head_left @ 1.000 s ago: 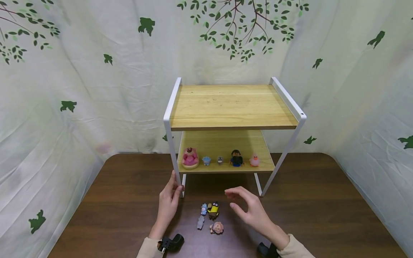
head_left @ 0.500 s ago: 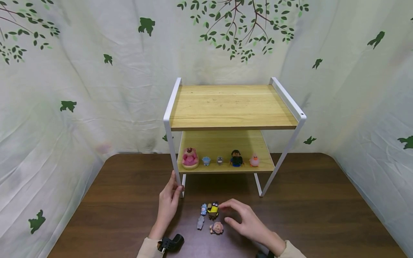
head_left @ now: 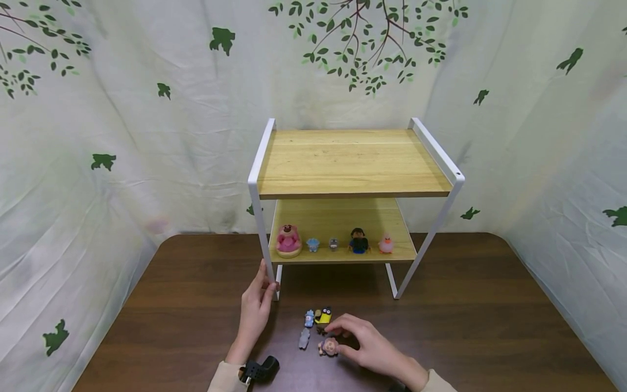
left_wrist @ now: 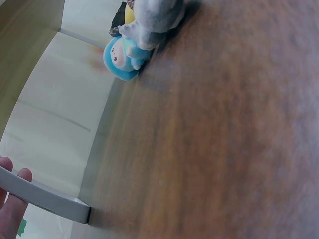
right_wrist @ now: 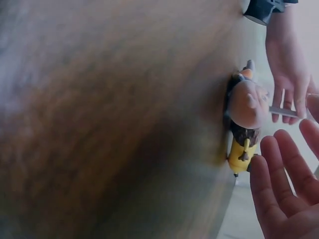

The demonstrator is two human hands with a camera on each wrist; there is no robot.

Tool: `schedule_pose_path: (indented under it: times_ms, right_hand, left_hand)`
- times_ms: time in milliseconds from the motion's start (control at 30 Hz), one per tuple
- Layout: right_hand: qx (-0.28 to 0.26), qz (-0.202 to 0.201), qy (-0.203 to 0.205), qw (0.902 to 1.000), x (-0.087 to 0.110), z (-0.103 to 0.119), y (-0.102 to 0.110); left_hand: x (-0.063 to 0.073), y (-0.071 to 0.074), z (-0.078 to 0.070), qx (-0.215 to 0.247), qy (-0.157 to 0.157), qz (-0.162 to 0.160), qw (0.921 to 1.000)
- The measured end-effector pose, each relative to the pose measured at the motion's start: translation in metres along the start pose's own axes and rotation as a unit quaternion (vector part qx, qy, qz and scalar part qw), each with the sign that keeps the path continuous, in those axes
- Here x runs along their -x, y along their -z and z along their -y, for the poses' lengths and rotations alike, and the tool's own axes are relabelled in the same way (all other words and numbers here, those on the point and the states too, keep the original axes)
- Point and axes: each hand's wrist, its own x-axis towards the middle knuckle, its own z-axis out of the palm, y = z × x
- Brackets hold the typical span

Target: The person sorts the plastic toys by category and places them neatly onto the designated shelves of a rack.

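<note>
Left hand: thumb and fingers narrow, gripping the front-left leg of a white-framed rack near its foot (the left wrist view shows fingertips past its edge).
Black device: worn at the left wrist, on the near side of the left fingers.
Pink bear: on the lower shelf, above and right of the left fingertips.
Grey figure: on the brown table, left of the right fingertips.
Light-blue figure: on the table between both hands' fingers, just beyond the grey one.
Blue shelf figure: lower shelf, right of the bear, well beyond the right fingers.
Yellow-and-black figure: on the table, just beyond the right index fingertip (its near end partly dark brown).
Pink-faced figure: on the table at the right thumb tip, index finger just beyond; contact cannot be told.
Small grey shelf figure: lower shelf, beyond the right fingertips.
Dark-haired figure: same shelf, straight beyond the right hand.
Right hand: thumb and index spread, a gap between (other fingers apart, in the right wrist view).
Pink duck: rightmost on the shelf, well beyond the right fingers.
</note>
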Motion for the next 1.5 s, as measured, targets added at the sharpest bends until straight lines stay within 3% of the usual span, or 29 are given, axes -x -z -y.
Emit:
schedule_pose_path:
  times_ms: [200, 467, 900, 1200, 1500]
  right_hand:
    - [0.012, 0.012, -0.002, 0.9998, 0.001, -0.002, -0.005]
    - [0.037, 0.038, -0.042, 0.9977, 0.0, -0.004, -0.007]
    - [0.112, 0.061, -0.077, 0.9888, -0.003, -0.002, -0.01]
    - [0.106, 0.062, -0.092, 0.9882, -0.005, -0.003, -0.011]
    - [0.065, 0.024, -0.057, 0.996, -0.004, -0.003, -0.01]
  left_hand:
    - [0.001, 0.0, 0.0, -0.002, 0.004, 0.001, 1.0]
    - [0.001, 0.0, 0.0, 0.0, 0.005, 0.001, 1.0]
    - [0.001, 0.0, 0.002, -0.001, 0.008, 0.002, 1.0]
    - [0.001, 0.0, 0.001, 0.002, 0.01, 0.005, 0.9999]
    - [0.002, 0.0, 0.001, 0.001, 0.009, 0.002, 1.0]
